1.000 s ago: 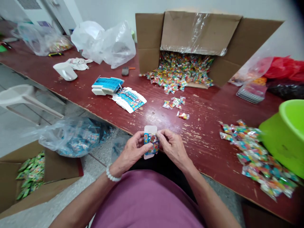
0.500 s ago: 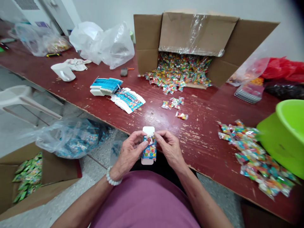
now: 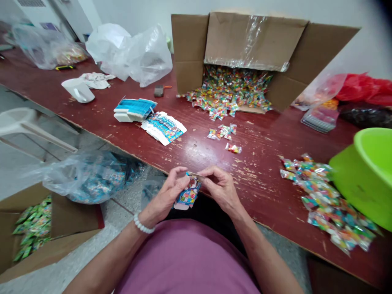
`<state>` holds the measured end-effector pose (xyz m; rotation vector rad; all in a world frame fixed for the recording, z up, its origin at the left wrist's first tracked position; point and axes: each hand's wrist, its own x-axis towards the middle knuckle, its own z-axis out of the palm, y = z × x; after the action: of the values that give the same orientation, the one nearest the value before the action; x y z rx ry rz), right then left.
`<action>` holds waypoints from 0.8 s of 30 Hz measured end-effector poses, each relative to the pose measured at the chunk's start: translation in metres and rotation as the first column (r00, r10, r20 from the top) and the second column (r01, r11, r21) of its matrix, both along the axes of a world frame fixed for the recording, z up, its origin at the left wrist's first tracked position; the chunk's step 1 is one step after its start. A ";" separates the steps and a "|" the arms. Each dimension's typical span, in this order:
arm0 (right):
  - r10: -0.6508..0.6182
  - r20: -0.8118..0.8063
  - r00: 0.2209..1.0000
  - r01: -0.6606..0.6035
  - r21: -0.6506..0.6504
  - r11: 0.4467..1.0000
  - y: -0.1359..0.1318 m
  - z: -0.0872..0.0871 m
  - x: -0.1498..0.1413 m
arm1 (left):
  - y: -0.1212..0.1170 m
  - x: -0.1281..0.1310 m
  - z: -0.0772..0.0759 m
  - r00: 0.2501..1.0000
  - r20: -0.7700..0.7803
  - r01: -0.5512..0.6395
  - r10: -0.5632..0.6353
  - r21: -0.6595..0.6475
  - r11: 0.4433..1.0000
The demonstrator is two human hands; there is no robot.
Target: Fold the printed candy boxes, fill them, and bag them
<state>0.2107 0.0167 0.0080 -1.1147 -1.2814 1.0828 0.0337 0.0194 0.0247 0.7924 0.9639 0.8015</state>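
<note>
Between my two hands, just off the table's front edge, is a small blue printed candy box [image 3: 189, 194]. My left hand [image 3: 171, 188] grips its left side, thumb on the printed front. The fingers of my right hand [image 3: 219, 185] pinch the box's top edge at the right, where the end flap now shows as a thin edge. Whether anything is inside the box cannot be seen. Ahead on the table lie a flattened printed box [image 3: 167, 127] and a stack of blue flat boxes [image 3: 134, 109].
A large carton [image 3: 254, 43] spills wrapped candies [image 3: 223, 106] at the back. More candies [image 3: 330, 200] lie beside a green basin [image 3: 352, 171] on the right. A white mug [image 3: 78, 90] and plastic bags [image 3: 143, 57] stand left. A bag of blue packets [image 3: 98, 175] is on the floor.
The white top flap, upright before, is now folded over to a thin edge. The box has tilted, its lower end swinging left. My right fingers have moved onto the flap's edge.
</note>
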 end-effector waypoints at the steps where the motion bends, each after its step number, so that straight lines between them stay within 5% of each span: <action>1: 0.017 0.037 0.999 -0.017 0.021 1.000 -0.001 0.000 0.000 | -0.001 0.001 0.000 0.998 0.029 0.054 -0.052 -0.063 0.997; 5: 0.140 0.154 0.978 -0.143 0.010 0.990 0.000 0.006 0.001 | -0.002 0.007 -0.005 0.997 0.011 0.074 -0.074 -0.163 0.984; 15: 0.201 -0.126 0.971 -0.229 -0.271 0.935 0.012 0.010 0.003 | 0.003 0.008 -0.009 0.974 -0.167 0.153 -0.151 0.003 0.988; 24: 0.254 0.086 0.963 -0.252 -0.032 0.967 -0.005 0.012 -0.003 | 0.004 0.011 -0.011 0.990 -0.106 0.089 -0.089 -0.011 0.996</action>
<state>0.2080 0.0113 0.0204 -1.0437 -1.5170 1.2484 0.0443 0.0236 0.0139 0.8736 1.0178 0.6841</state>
